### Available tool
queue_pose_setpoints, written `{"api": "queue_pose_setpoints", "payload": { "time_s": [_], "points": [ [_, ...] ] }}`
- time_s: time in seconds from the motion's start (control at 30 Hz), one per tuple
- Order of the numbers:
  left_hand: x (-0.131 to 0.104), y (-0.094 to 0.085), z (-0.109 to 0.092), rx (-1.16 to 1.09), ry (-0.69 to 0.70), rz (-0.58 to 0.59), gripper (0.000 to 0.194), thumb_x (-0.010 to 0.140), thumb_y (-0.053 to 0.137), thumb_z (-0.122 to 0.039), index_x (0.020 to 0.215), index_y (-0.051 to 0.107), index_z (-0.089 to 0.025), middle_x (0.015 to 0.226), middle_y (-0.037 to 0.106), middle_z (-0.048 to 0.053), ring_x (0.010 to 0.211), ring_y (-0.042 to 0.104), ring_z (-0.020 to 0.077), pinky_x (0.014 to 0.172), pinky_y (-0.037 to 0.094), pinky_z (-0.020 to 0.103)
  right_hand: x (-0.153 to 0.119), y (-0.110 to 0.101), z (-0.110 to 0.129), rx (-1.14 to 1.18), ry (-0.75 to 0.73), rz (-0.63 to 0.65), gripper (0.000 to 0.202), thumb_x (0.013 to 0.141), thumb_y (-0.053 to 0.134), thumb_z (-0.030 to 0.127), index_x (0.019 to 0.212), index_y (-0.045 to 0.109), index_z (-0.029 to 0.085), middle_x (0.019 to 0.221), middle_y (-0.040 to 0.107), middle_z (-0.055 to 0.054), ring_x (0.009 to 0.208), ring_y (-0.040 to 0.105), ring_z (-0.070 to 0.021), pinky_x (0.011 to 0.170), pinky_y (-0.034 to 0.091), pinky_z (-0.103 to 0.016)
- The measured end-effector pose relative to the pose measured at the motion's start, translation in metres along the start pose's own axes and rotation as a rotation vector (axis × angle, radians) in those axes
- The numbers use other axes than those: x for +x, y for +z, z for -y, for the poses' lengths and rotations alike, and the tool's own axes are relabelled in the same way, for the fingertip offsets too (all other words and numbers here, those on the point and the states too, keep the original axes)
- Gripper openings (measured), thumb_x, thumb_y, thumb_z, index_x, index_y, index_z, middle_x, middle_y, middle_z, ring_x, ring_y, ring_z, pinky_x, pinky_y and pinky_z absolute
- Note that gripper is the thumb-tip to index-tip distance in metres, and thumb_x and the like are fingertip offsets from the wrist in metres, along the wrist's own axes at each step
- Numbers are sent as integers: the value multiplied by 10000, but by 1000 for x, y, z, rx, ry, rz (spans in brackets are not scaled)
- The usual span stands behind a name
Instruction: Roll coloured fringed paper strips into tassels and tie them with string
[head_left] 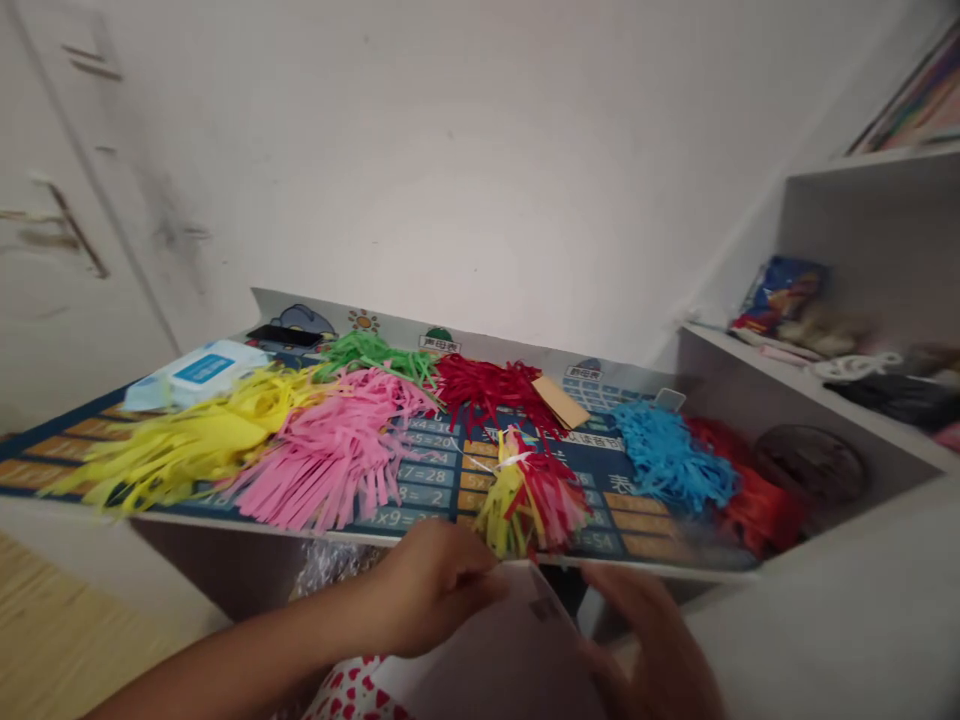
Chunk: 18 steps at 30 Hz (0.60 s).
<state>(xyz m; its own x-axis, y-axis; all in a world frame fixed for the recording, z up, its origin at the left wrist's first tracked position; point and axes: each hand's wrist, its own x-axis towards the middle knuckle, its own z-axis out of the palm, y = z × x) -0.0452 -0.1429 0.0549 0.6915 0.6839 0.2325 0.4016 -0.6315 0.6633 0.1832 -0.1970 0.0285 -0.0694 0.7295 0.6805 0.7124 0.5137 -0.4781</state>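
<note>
My left hand is closed on the upper left edge of a pale paper-like sheet or bag at the desk's front edge. My right hand, blurred, has its fingers apart at the right side of that pale item; whether it touches it is unclear. Just beyond lies a tied multicoloured tassel bundle. Fringed paper strips lie across the desk mat: yellow, pink, green, dark red and blue.
A tissue pack and a dark phone-like object lie at the back left. Red material sits at the right end, beside a white shelf holding small items. A wall stands behind, a door at left.
</note>
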Motion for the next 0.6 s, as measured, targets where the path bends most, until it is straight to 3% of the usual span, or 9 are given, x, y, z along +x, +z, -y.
{"api": "queue_pose_setpoints", "payload": {
  "time_s": [0.1,0.23,0.33,0.43,0.6],
  "points": [
    [7,4,-1,105,1,65,352,915,479,-279,587,415,-170,567,434,-47,525,381,86,513,219,236,7,13,2,197,132,108,254,838,641,473,860,699,226,799,684,-12,732,636,-169,670,503,-236],
    [16,-2,1,213,105,117,300,916,487,-263,630,506,-178,607,544,-21,552,454,105,518,237,239,15,36,-4,492,439,209,344,803,619,388,531,571,183,523,502,26,519,466,-120,514,370,-206],
    [28,-8,5,243,129,187,266,882,556,-264,632,547,-176,604,576,-16,549,476,112,507,230,238,11,46,-17,635,597,225,341,728,658,399,513,520,174,523,427,39,513,386,-106,485,318,-201],
    [42,-8,14,212,72,232,278,874,592,-307,627,589,-178,583,583,-26,518,468,103,494,225,226,5,52,-29,671,709,165,349,738,661,441,559,529,173,537,410,46,507,355,-101,479,310,-200],
    [47,-6,28,105,-31,214,126,848,618,-288,775,688,-213,717,688,-13,629,587,134,537,282,211,-3,58,-44,678,864,68,409,687,714,531,586,546,171,518,432,48,486,363,-100,463,323,-201]
  ]
}}
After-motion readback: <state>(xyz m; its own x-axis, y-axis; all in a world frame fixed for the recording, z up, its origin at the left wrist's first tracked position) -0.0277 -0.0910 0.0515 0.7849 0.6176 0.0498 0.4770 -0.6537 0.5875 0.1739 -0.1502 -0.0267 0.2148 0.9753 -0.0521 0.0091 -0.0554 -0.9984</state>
